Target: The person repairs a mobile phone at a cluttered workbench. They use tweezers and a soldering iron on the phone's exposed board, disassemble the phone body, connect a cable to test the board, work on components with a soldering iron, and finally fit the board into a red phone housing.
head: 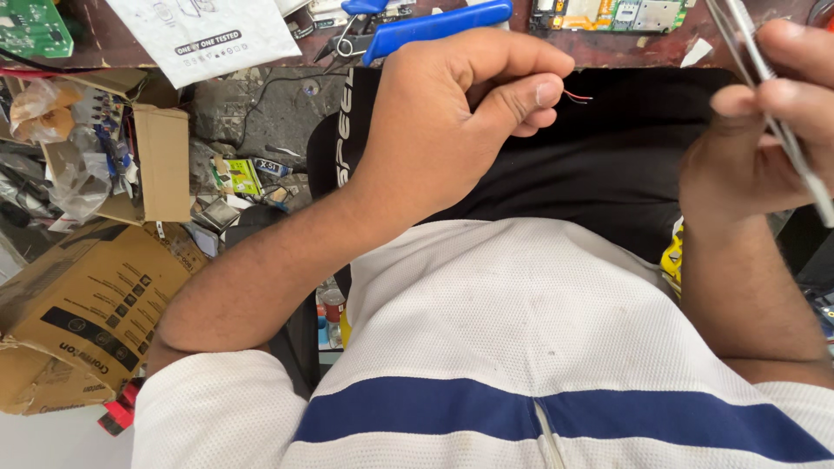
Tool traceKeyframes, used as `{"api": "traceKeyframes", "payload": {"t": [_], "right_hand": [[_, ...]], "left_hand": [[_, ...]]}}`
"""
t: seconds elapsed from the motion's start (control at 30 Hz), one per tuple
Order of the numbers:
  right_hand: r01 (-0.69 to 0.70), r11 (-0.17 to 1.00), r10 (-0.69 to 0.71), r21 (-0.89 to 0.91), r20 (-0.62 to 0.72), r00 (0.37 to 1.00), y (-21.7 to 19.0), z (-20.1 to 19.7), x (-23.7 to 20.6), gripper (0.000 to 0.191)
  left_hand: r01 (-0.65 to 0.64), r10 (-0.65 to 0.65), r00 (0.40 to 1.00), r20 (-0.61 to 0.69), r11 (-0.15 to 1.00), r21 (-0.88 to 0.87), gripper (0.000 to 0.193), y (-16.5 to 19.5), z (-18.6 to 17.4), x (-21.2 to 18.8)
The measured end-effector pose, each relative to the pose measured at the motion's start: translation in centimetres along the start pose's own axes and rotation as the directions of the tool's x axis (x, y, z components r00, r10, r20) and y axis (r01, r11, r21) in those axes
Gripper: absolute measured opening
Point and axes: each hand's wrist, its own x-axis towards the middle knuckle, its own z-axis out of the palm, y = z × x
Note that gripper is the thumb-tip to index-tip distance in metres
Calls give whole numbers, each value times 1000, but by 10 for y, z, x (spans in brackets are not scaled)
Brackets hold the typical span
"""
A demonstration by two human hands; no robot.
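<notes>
Two thin wires (577, 95), red and black, stick out just past the left hand (460, 104), pinched between thumb and forefinger. Right hand (764, 130) grips metal tweezers (782, 130) nearby. Open cardboard boxes (130, 165) on the floor hold crumpled plastic bags.

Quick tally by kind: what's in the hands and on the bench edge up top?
Thin wires, red and black, in the left hand: 2
Tweezers, in the right hand: 1
Blue-handled pliers: 1
Circuit boards: 2
Total: 6
</notes>
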Motion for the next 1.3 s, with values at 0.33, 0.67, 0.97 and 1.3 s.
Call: {"api": "traceKeyframes", "payload": {"t": [0.33, 0.67, 0.97, 1.3], "right_hand": [[-70, 997, 69, 19, 39, 997, 7, -7, -10, 20], [454, 822, -319, -344, 383, 867, -18, 11, 59, 16], [296, 891, -42, -343, 588, 808, -21, -21, 58, 31], [606, 662, -125, -440, 733, 669, 5, -47, 42, 59]], "left_hand": [[-158, 165, 986, -9, 954, 253, 20, 4, 1, -1], [29, -26, 999, 26, 990, -138, 11, -1, -3, 4], [-26, 31, 999, 23, 982, -187, 19, -1, -4, -1], [-6, -4, 999, -52, 979, -206, 18, 2, -4, 0]]}}
